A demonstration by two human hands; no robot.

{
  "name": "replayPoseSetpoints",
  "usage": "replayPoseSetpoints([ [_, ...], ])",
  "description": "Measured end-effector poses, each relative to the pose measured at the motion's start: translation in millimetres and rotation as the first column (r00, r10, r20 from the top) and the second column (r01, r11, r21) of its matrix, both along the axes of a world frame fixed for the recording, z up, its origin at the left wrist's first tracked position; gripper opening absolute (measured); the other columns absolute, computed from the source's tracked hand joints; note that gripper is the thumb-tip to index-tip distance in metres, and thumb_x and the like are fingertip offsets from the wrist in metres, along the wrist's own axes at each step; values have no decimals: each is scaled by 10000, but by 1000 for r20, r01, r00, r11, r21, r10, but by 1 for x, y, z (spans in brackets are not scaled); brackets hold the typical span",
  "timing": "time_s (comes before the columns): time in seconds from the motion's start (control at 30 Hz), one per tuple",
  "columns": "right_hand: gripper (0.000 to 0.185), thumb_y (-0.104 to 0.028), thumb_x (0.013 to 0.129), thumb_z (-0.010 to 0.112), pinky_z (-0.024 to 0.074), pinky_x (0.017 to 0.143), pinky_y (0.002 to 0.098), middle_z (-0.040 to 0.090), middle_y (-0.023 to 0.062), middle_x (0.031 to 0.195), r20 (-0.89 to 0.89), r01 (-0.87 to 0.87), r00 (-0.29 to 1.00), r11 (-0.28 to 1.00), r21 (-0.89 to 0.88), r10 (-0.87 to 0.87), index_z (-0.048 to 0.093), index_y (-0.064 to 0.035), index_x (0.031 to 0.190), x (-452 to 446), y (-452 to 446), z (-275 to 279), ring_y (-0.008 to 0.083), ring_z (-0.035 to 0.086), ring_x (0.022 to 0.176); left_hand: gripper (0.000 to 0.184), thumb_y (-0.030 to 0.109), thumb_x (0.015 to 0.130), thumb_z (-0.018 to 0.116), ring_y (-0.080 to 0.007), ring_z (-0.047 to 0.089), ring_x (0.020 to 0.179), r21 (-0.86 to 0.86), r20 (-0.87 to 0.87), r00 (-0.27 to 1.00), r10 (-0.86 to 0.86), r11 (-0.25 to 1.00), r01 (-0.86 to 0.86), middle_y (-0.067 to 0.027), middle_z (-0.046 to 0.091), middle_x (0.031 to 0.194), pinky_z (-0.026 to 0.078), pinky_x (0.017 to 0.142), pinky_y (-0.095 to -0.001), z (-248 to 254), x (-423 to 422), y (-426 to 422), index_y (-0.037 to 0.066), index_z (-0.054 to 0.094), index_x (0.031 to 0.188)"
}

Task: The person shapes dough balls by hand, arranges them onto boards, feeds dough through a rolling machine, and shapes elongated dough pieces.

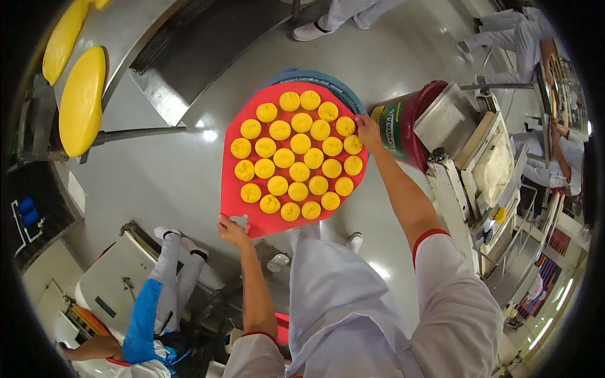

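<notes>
A red board [236,208] spans the space between my two hands, held out in front of my body. Many round yellow dough pieces [300,143] lie on it in rows, some with creased tops. My left hand [234,231] grips the board's near left corner, beside a small cut-out. On the opposite side, my right hand [368,133] has its fingers closed on the right edge, near the outermost yellow pieces. Beneath the board's far edge shows the rim of a blue round container [328,80].
Long yellow dough slabs [82,102] lie on a metal table at upper left. A dark red bin [409,123] and a machine [463,183] stand at right. A co-worker in a blue apron [144,315] is at lower left; other people's legs [340,16] appear at the top.
</notes>
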State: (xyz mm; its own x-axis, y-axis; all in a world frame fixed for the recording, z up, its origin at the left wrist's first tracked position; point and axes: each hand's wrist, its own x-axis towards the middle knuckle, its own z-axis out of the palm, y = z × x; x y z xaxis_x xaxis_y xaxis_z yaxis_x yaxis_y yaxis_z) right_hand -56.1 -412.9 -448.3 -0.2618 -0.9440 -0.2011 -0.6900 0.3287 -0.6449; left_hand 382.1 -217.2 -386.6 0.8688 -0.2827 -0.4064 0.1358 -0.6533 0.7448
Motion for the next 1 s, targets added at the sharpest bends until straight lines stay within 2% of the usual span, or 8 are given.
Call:
replayPoseSetpoints([
  [0.1,255,-255,981,582,515,796,456,692,241,942,160,130,979,991,-3,-128,704,-54,1081,4,23,25,408,674,903,529,476,1011,560,-130,379,479,1,27,997,-71,997,71,-14,455,617,337,408,-330,9,18,4,1,564,778],
  [0.4,244,-229,981,594,510,819,406,711,207,991,138,215,968,977,-9,-211,712,-58,1108,-20,45,49,368,679,923,552,469,1010,564,-125,407,476,-44,82,977,-195,979,199,-29,471,562,325,406,-336,29,20,-20,-10,571,734],
  [0.73,246,-192,1041,537,498,768,305,689,28,920,380,327,871,945,21,-310,690,-3,1075,-99,135,112,105,592,860,477,440,1020,562,-105,443,534,-56,57,947,-315,946,318,-7,470,593,377,484,-307,45,-32,10,36,566,766],
  [0.83,255,-188,1029,515,484,736,347,699,88,891,219,392,892,918,56,-395,681,5,1017,-119,182,151,178,607,794,361,316,1033,544,-151,535,713,-119,3,900,-436,893,434,-76,626,851,440,529,-352,43,-27,42,-24,628,948],
  [0.9,254,-191,984,532,506,762,449,707,196,880,-393,-58,919,998,-38,38,684,9,939,-176,245,94,347,666,823,360,296,1035,529,-262,585,993,-174,-271,867,-418,907,383,-141,606,1148,555,633,-382,93,-29,28,-14,550,1215],
  [0.93,268,-207,973,536,506,785,481,685,240,873,-232,89,965,986,-141,-120,687,9,928,-159,251,138,403,665,861,431,286,1036,521,-317,610,1133,-180,-397,828,-395,919,351,-174,596,1296,613,686,-398,121,-31,20,-9,511,1349],
  [0.97,275,-231,974,551,508,807,478,695,250,922,11,357,934,932,-65,-357,697,2,975,-159,259,140,406,672,897,382,295,1041,510,-276,658,979,-343,-292,843,-453,872,350,-178,647,1210,574,557,-337,109,-30,10,19,555,1302],
  [1.0,290,-254,982,556,510,823,465,702,250,966,207,592,780,803,65,-591,709,-9,1018,-132,244,236,416,673,952,319,296,1019,541,-247,635,828,-356,-286,786,-548,822,444,-151,649,1016,531,553,-326,126,-28,-8,19,592,1170],
])
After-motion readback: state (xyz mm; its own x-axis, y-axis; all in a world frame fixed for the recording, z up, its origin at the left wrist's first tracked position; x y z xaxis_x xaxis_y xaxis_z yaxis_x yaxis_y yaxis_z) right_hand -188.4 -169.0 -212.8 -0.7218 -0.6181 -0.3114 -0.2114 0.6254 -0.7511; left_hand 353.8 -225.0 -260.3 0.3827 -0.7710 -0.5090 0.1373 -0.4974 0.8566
